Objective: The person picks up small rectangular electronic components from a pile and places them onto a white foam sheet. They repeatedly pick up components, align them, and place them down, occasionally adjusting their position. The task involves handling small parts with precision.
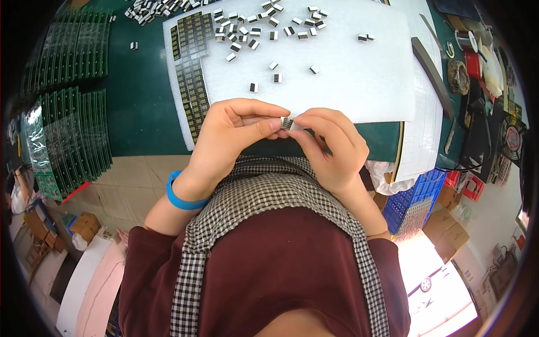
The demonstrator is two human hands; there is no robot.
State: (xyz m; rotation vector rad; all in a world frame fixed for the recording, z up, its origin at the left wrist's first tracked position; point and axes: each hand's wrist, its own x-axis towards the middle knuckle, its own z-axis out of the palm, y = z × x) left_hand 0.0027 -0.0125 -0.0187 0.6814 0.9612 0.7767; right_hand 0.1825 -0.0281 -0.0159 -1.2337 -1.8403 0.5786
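Observation:
Between my fingertips, over the near edge of the white foam sheet point(359, 73), is a small LED digit display point(287, 123) with a white body and dark stripes on the side that shows. My left hand point(227, 129), with a blue band at the wrist, pinches it from the left between thumb and fingers. From the right, the thumb and forefinger of my right hand point(337, 146) close on its other end. Past my hands, several more such displays point(277, 78) lie scattered on the foam. Along its left side runs a block of dark display faces point(190, 73) set in rows.
Green circuit boards point(67, 129) stand in two rows at the left. A pile of displays point(160, 8) sits at the far left of the green table point(137, 112). A dark bar point(432, 76), a solder wire spool point(466, 40) and a blue crate point(415, 199) are at the right.

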